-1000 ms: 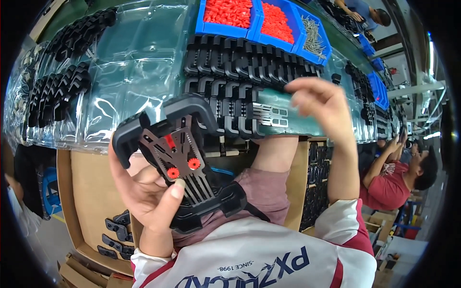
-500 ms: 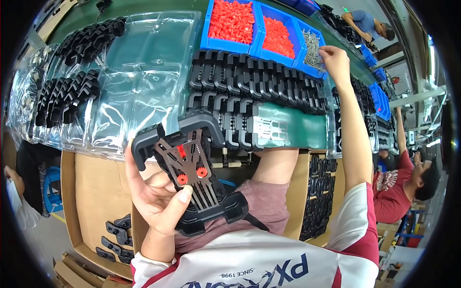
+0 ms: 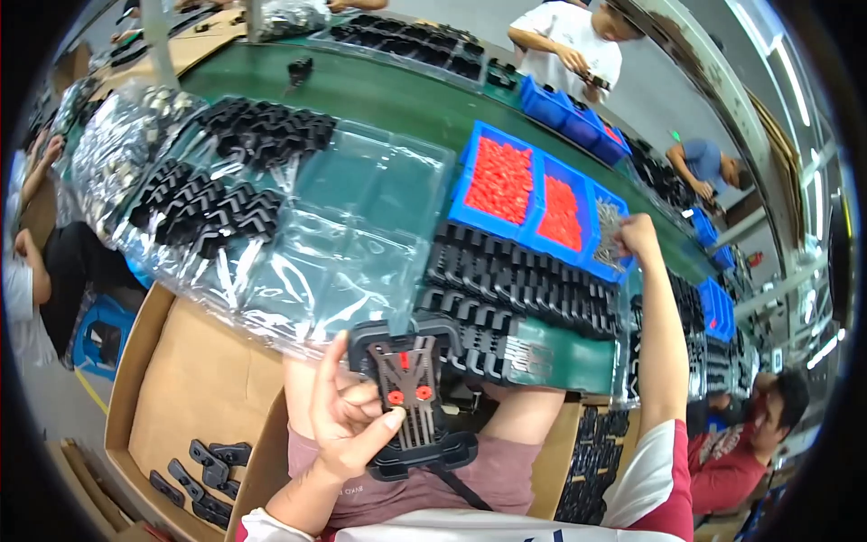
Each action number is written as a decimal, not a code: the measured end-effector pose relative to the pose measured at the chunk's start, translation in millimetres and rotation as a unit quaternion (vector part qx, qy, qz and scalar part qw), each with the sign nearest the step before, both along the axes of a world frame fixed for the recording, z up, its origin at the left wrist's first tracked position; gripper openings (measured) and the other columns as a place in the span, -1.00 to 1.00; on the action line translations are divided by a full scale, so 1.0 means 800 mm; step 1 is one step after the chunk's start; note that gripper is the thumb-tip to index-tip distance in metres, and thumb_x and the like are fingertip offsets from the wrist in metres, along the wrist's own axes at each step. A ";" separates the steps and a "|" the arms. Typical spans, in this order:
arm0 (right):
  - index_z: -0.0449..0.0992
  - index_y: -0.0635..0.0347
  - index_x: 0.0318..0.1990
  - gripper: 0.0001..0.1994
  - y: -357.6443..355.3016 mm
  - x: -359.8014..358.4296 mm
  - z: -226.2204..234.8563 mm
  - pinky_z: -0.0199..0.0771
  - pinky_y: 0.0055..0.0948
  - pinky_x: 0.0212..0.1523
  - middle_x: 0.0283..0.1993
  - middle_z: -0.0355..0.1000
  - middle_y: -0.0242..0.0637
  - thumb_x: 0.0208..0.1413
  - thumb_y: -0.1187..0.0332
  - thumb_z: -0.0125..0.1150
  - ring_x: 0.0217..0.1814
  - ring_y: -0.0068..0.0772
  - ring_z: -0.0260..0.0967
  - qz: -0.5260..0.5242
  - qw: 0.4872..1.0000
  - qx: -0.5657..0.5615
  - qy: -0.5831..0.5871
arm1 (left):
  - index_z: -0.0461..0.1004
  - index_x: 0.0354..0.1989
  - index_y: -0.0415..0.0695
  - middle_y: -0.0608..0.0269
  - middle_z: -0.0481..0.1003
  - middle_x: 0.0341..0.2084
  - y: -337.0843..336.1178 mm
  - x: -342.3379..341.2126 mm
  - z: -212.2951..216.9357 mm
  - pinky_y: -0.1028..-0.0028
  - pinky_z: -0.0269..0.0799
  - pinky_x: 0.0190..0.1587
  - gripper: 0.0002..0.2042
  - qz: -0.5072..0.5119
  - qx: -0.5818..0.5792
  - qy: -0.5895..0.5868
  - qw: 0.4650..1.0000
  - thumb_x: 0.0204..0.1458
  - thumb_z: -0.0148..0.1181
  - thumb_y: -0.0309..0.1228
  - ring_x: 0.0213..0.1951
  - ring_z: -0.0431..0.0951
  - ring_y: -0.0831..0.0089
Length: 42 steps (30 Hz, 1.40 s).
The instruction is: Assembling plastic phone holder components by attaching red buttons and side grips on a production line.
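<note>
My left hand (image 3: 348, 443) holds a black plastic clamp bracket (image 3: 408, 384) above my lap, its thumb pressed on the lower left of the bracket's face. A brownish metal plate covers the bracket's middle, with two round red gears (image 3: 409, 395) side by side and a small red piece above them. A black strap hangs from its lower end. My right hand (image 3: 638, 237) reaches out to the blue bin of thin metal pins (image 3: 608, 217). Its fingers are drawn together at the bin's right side; what they hold, if anything, is hidden.
Two blue bins of red parts (image 3: 499, 181) stand left of the pins. Rows of black brackets (image 3: 519, 280) lie before them. A clear plastic tray (image 3: 361, 194) holds black parts at left. Cardboard boxes (image 3: 194, 361) sit below the table edge. Other people work across and alongside.
My view has tilted up, showing more of the table's far side. The bracket is now more upright in my left hand. My right hand stays at the pin bin.
</note>
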State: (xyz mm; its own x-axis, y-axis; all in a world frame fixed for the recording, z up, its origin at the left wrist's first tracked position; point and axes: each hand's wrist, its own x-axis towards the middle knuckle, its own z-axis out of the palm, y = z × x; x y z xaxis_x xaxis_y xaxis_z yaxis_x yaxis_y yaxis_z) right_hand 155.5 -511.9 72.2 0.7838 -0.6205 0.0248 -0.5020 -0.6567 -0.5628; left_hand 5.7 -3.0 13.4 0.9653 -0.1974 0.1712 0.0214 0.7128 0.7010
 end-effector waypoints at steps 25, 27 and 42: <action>0.52 0.31 -0.29 -0.86 0.040 -0.015 0.014 0.22 -0.71 -0.58 -0.49 0.38 -0.38 0.06 0.42 0.16 -0.59 -0.67 0.20 0.066 0.941 0.213 -0.253 | -0.37 0.39 -0.04 -0.21 0.42 -0.03 0.029 -0.006 -0.006 0.68 0.41 -0.26 -0.11 0.008 0.023 -0.021 0.999 -0.06 -0.04 -0.86 -0.21 0.55 0.38; 0.49 0.31 -0.20 -0.82 0.045 -0.017 0.013 0.22 -0.72 -0.57 -0.47 0.39 -0.37 0.07 0.42 0.15 -0.57 -0.67 0.21 0.084 0.925 0.220 -0.298 | -0.37 0.39 -0.03 -0.22 0.41 0.00 0.025 -0.009 -0.008 0.69 0.41 -0.26 -0.11 0.006 0.028 -0.030 0.999 -0.06 -0.04 -0.86 -0.21 0.55 0.39; 0.14 0.28 0.19 -0.41 0.386 -0.172 0.023 0.27 -0.72 -0.53 -0.39 0.41 -0.15 -0.07 0.67 0.09 -0.52 -0.55 0.25 0.260 0.843 0.373 -0.287 | -0.31 0.38 -0.11 0.18 0.39 -0.44 0.000 0.010 0.013 0.71 0.33 -0.45 -0.13 0.071 0.082 0.004 0.994 -0.09 0.01 -0.79 -0.47 0.43 0.56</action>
State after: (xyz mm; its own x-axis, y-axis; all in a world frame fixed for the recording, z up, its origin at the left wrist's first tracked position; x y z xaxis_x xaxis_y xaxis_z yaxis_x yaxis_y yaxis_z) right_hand 18.0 -203.2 90.9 0.9463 -0.2079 0.2477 0.2406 -0.0592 -0.9688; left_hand 13.9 -2.6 24.2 0.9867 -0.0837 0.1392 -0.0646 0.5846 0.8088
